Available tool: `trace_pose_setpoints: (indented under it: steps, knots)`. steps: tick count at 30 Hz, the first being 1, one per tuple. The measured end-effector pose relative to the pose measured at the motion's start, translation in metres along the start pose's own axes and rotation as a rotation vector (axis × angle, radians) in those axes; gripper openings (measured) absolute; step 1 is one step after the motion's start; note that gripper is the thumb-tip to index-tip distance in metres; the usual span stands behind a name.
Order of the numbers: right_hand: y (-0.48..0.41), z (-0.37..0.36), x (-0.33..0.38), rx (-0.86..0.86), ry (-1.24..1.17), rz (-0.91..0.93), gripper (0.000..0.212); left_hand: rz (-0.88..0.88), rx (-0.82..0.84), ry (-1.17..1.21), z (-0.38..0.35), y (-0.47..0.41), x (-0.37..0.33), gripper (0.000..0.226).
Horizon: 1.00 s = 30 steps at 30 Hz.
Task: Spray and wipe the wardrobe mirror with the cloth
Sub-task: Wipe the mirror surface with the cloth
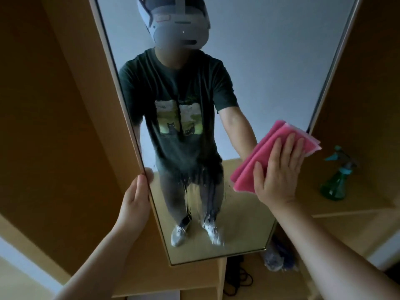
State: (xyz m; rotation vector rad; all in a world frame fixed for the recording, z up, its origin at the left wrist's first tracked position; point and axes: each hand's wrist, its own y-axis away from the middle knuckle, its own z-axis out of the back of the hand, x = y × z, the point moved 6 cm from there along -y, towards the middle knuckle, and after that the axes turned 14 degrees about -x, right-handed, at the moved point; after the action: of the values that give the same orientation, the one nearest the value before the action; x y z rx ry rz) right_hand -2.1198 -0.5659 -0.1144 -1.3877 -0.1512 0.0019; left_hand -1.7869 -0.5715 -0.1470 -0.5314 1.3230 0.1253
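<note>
Pink cloth (275, 152), folded, lies flat under my right hand (279, 169), whose spread fingers press it against the mirror (249, 68) near the glass's right edge; the palm hides the cloth's lower corner. My left hand (135, 194) grips the mirror's left edge, thumb on the glass, fingers hidden behind the door. Wet streaks (194, 191) run down the lower glass and blur the reflected legs and shoes. The mirror's top is cut off by the frame. On a wardrobe shelf (355, 211) to the right stands a green spray bottle (335, 180), dim and blurred. Below, dark cables (238, 280) and a bundle I cannot make out.
</note>
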Motion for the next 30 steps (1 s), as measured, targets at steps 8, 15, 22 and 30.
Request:
trace_pose_setpoints:
  steps: [8,15,22,30]
  knots:
    - [0.002,-0.007,0.002,-0.172,0.015,-0.022,0.066,-0.18,-0.086,0.095,-0.007,0.002,0.025,0.052]
    - [-0.003,-0.002,0.014,-0.209,0.01,-0.061,0.074,-0.156,-0.074,0.401,-0.021,0.003,0.074,0.037]
    - [-0.001,-0.004,0.011,-0.177,0.117,0.005,0.075,-0.292,-0.158,0.309,-0.025,0.005,0.095,0.051]
    - [0.002,-0.006,0.01,-0.22,0.11,0.04,0.071,-0.323,-0.268,0.419,-0.036,0.007,0.108,0.05]
